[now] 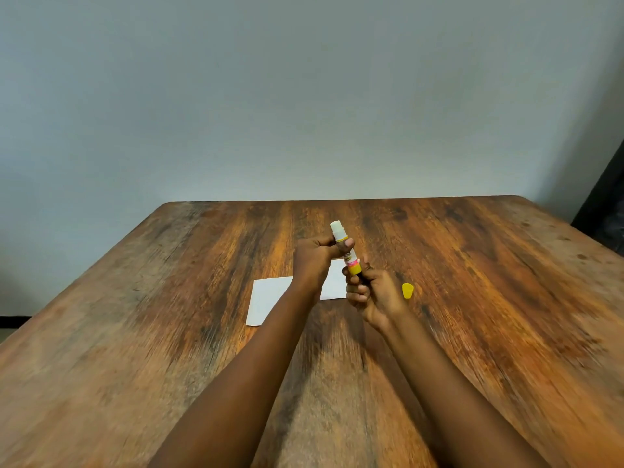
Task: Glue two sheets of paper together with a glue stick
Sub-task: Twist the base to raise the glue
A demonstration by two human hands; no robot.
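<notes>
The person holds an uncapped glue stick [352, 263] above the wooden table [489, 282], tilted with its white glue end up and away. The left hand [314, 261] is curled round the upper tube, thumb across it; the right hand [371, 295] pinches the yellow base in bent fingers. White paper [266, 300] lies flat on the table beneath the hands (whether one sheet or two cannot be told). The yellow cap [408, 291] lies on the table just right of the right hand.
</notes>
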